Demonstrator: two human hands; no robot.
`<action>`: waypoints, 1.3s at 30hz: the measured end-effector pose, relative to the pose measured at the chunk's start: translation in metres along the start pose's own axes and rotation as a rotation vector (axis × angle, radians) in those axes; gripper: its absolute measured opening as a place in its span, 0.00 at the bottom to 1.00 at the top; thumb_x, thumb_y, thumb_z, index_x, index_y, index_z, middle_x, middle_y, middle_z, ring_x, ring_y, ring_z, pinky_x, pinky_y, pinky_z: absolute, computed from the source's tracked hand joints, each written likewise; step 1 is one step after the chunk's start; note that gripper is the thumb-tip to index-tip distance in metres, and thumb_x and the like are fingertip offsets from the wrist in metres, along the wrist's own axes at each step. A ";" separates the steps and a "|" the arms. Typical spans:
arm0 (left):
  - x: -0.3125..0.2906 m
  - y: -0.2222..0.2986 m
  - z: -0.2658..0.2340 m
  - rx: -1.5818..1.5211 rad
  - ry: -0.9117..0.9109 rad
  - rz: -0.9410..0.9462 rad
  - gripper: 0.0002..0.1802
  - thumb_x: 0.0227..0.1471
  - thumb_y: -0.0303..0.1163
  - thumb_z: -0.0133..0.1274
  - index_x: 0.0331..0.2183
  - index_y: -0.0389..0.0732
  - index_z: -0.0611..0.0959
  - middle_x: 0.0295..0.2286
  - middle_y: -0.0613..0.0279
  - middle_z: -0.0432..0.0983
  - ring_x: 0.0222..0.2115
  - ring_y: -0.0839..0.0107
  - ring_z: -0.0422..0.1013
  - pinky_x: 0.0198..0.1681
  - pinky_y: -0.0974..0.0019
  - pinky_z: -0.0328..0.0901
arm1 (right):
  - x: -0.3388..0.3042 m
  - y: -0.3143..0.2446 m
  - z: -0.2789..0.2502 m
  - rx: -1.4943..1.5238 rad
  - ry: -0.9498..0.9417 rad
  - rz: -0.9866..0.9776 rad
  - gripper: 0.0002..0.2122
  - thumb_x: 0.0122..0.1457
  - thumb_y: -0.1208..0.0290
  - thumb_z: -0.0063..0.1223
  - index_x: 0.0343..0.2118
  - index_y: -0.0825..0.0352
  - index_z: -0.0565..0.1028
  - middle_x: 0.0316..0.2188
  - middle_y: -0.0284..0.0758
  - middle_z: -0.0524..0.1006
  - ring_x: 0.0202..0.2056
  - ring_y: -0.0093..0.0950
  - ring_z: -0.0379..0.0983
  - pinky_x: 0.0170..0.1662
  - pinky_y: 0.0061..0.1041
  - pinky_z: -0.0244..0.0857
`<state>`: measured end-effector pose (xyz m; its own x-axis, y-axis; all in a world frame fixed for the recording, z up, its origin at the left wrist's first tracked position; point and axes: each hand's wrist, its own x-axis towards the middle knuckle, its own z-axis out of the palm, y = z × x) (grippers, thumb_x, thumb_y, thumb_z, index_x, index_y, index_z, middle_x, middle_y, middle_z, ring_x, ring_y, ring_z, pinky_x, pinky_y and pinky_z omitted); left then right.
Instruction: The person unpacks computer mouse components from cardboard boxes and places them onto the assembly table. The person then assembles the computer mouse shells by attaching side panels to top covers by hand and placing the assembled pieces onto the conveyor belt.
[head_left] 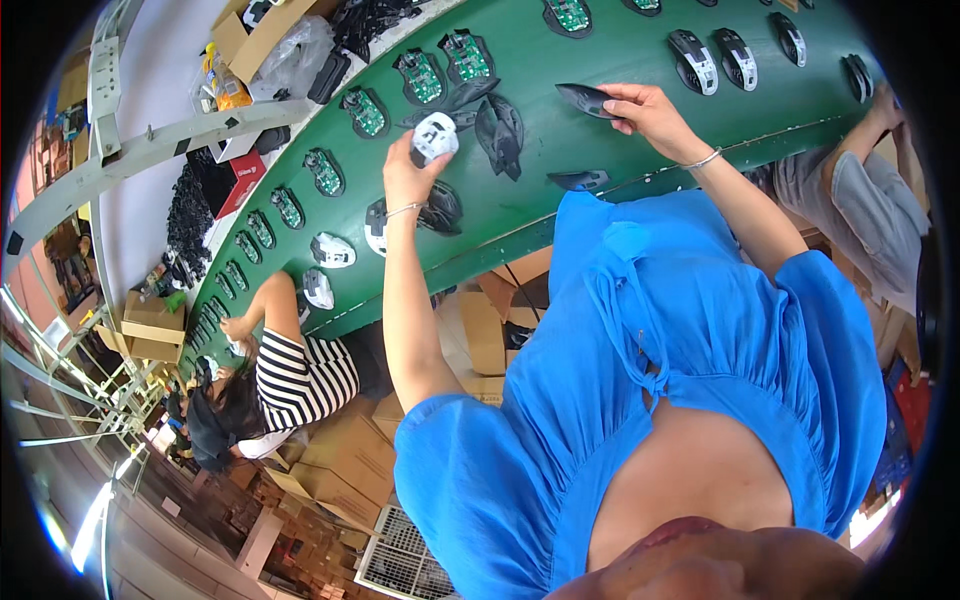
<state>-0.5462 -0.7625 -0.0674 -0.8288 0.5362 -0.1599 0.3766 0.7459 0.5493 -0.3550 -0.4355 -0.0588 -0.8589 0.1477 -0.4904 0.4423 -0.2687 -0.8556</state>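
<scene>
My left hand [406,182] is closed round a white computer-mouse frame [435,138] with dark openings, held up over the green bench. Between the thumb and fingers of my right hand [655,122], a curved black mouse shell [584,99] is pinched, its pointed end toward the left. A cluster of loose black shell pieces [499,136] lies between my two hands. Close to my left wrist are another white frame [376,227] and a dark shell [440,208]. One more black shell [578,180] rests at the bench's near edge, by my blue top.
Green circuit boards in black bases [418,77] line the far side of the green bench [590,60]. Black-and-white mice [692,62] sit at the far right. A person in stripes [305,380] works at left, another in grey [875,210] at right. Cardboard boxes [345,460] stand below.
</scene>
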 end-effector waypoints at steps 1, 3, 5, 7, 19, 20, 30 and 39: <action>0.003 -0.001 -0.001 -0.069 0.047 -0.034 0.38 0.31 0.39 0.67 0.44 0.31 0.73 0.39 0.46 0.72 0.39 0.54 0.70 0.42 0.58 0.65 | -0.001 -0.006 0.000 0.104 -0.021 0.012 0.14 0.55 0.74 0.49 0.45 0.70 0.70 0.28 0.28 0.74 0.28 0.15 0.67 0.30 0.13 0.61; 0.002 -0.002 0.000 -0.128 0.104 -0.033 0.32 0.37 0.35 0.65 0.43 0.30 0.72 0.37 0.49 0.73 0.36 0.61 0.72 0.40 0.63 0.66 | -0.006 -0.024 0.007 0.205 -0.051 0.020 0.12 0.56 0.73 0.49 0.43 0.70 0.71 0.28 0.26 0.72 0.29 0.14 0.66 0.31 0.12 0.61; -0.003 0.027 -0.001 -0.769 0.118 -0.248 0.24 0.43 0.31 0.61 0.40 0.31 0.71 0.35 0.54 0.74 0.34 0.67 0.72 0.37 0.68 0.66 | -0.014 -0.042 0.016 0.321 -0.008 0.021 0.07 0.56 0.72 0.50 0.37 0.67 0.72 0.28 0.25 0.71 0.28 0.14 0.65 0.33 0.15 0.60; -0.012 0.048 0.007 -1.136 0.146 -0.281 0.16 0.48 0.30 0.56 0.37 0.35 0.68 0.31 0.56 0.74 0.31 0.70 0.73 0.32 0.69 0.67 | -0.015 -0.053 0.022 0.261 -0.015 -0.018 0.07 0.55 0.71 0.52 0.35 0.67 0.73 0.28 0.25 0.72 0.29 0.14 0.65 0.34 0.16 0.60; -0.051 0.196 0.016 -1.790 0.234 -0.381 0.30 0.54 0.60 0.39 0.43 0.42 0.70 0.29 0.63 0.73 0.29 0.70 0.70 0.32 0.64 0.66 | -0.052 -0.117 0.098 0.310 -0.008 -0.369 0.08 0.51 0.73 0.57 0.34 0.69 0.77 0.28 0.26 0.76 0.32 0.15 0.69 0.37 0.15 0.60; -0.052 0.203 0.017 -1.737 0.283 -0.302 0.29 0.54 0.58 0.40 0.43 0.42 0.69 0.32 0.63 0.72 0.32 0.71 0.69 0.36 0.65 0.66 | -0.050 -0.116 0.103 0.218 0.010 -0.389 0.07 0.50 0.73 0.58 0.32 0.70 0.77 0.27 0.28 0.76 0.30 0.16 0.69 0.34 0.17 0.62; -0.062 0.220 -0.004 -1.567 0.348 -0.239 0.33 0.54 0.62 0.34 0.41 0.40 0.70 0.35 0.66 0.68 0.39 0.76 0.67 0.44 0.70 0.63 | -0.060 -0.125 0.093 -0.191 0.070 -0.621 0.08 0.46 0.72 0.63 0.27 0.70 0.77 0.19 0.27 0.73 0.21 0.12 0.67 0.23 0.13 0.60; -0.067 0.218 -0.005 -1.621 0.282 -0.133 0.33 0.54 0.62 0.34 0.41 0.39 0.69 0.35 0.66 0.69 0.37 0.75 0.66 0.41 0.70 0.63 | -0.056 -0.124 0.109 -0.389 0.121 -0.815 0.10 0.45 0.73 0.65 0.23 0.68 0.71 0.16 0.24 0.69 0.20 0.11 0.62 0.22 0.13 0.59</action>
<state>-0.4103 -0.6378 0.0673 -0.9306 0.2869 -0.2275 -0.3456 -0.4829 0.8046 -0.3902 -0.5143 0.0925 -0.9204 0.2559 0.2956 -0.2152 0.2994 -0.9295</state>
